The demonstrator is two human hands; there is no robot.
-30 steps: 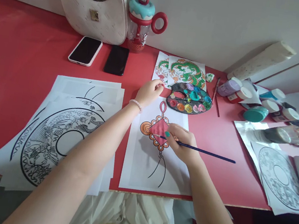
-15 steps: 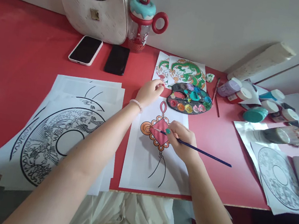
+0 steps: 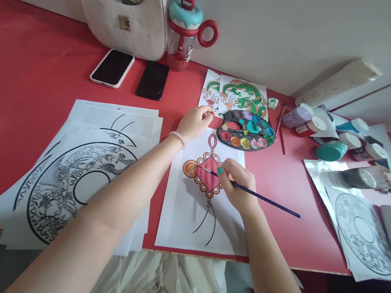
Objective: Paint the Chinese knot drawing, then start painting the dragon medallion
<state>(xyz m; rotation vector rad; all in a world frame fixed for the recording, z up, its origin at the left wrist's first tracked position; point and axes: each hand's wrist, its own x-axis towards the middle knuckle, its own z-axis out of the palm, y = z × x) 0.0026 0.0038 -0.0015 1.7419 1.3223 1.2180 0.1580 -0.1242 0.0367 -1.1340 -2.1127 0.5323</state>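
Note:
My right hand [image 3: 239, 184] grips a dark blue paintbrush [image 3: 268, 199]. The brush tip is at the red diamond in the middle of a knot drawing on a white sheet [image 3: 181, 222]. Orange covers the drawing's left coil and loops; its right side is hidden behind my hand. At the sheet's top left corner rests my left hand [image 3: 194, 123], fingers curled, by the left edge of a dark paint palette [image 3: 245, 146]. What those fingers pinch, if anything, is hidden. Several wells of coloured paint fill the palette.
Printed line drawings [image 3: 71, 148] are stacked on the left. Behind stand a white handbag [image 3: 124, 30], two phones [image 3: 153, 80] and a cup [image 3: 184, 33]. Green dragon pictures [image 3: 242, 95] lie beyond the palette. Paint jars [image 3: 331, 150] and a murky water container [image 3: 356, 178] are on the right.
The view has shifted very slightly. Both hands and the brush tip stay in nearly the same places on the sheet.

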